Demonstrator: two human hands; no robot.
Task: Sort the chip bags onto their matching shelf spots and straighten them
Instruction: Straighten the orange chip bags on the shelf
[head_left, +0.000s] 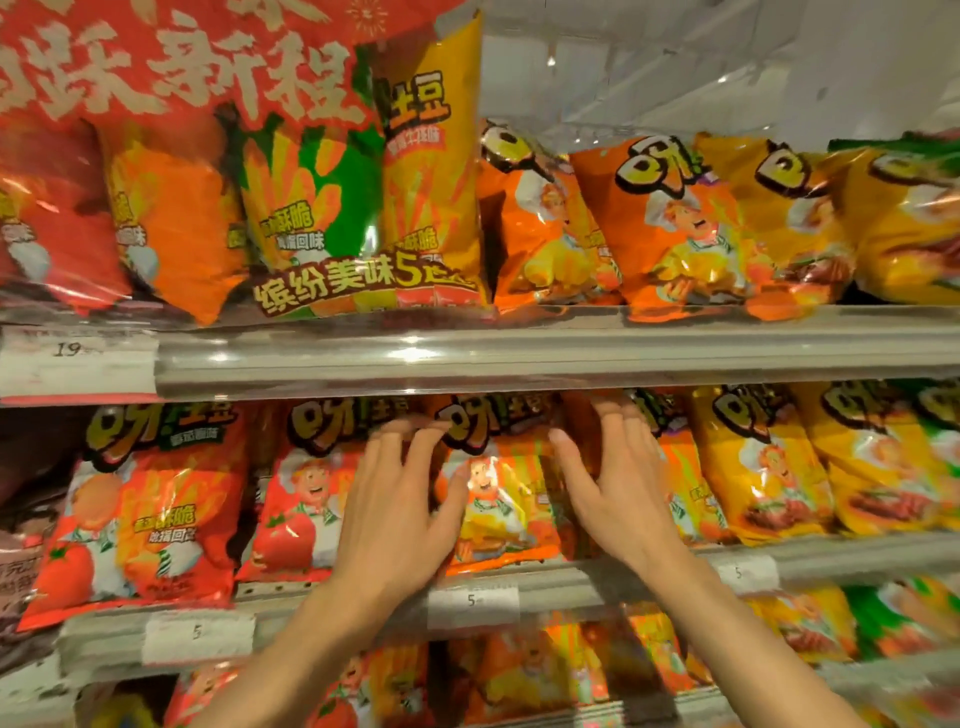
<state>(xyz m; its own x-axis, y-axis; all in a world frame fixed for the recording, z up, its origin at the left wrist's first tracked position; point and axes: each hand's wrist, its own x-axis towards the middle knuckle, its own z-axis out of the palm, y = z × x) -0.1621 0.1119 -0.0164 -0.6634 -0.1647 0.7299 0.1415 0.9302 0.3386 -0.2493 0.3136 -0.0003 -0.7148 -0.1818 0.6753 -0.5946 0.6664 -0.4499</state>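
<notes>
The orange chip bag (498, 499) stands upright on the middle shelf (571, 577). Left hand (400, 514) and right hand (618, 488) flank it, fingers straight, pressing its sides; neither grip closes.

A shop: stocked shelves (519, 358) of chip bags (670, 223) with price tags (470, 603).

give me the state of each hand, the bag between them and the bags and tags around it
left hand: open, fingers spread on the orange bag's left edge
right hand: open, fingers straight along its right edge
orange bag: upright on the middle shelf, between both hands
red tomato bags: upright, left of it
yellow bags: upright, leaning slightly, right of it
multipack: standing on the top shelf
price tag: on the shelf rail, reads 5
</notes>
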